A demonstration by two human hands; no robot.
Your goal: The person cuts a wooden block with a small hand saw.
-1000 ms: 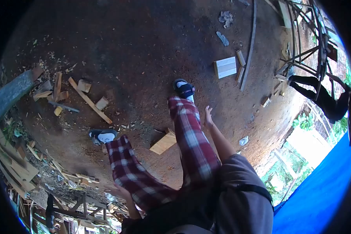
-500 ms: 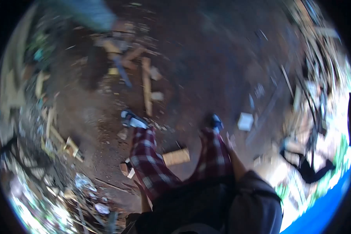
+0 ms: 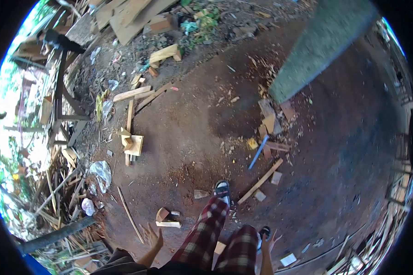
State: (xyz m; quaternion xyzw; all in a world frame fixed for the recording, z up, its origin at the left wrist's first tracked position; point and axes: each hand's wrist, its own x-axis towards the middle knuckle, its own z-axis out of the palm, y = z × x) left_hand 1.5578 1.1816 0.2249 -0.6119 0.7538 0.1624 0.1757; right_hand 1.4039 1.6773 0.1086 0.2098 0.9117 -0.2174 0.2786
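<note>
Both my hands hang open and empty, and my left hand (image 3: 152, 238) is nearer than my right hand (image 3: 267, 242) to the small wood offcut (image 3: 168, 224) lying crosswise just ahead of it.

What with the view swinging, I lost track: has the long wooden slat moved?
No. The wooden slat still lies beside the same small block and blue stick; only the view turned.

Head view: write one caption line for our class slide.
Both hands, left and right, empty above wood offcuts on dirt ground.
</note>
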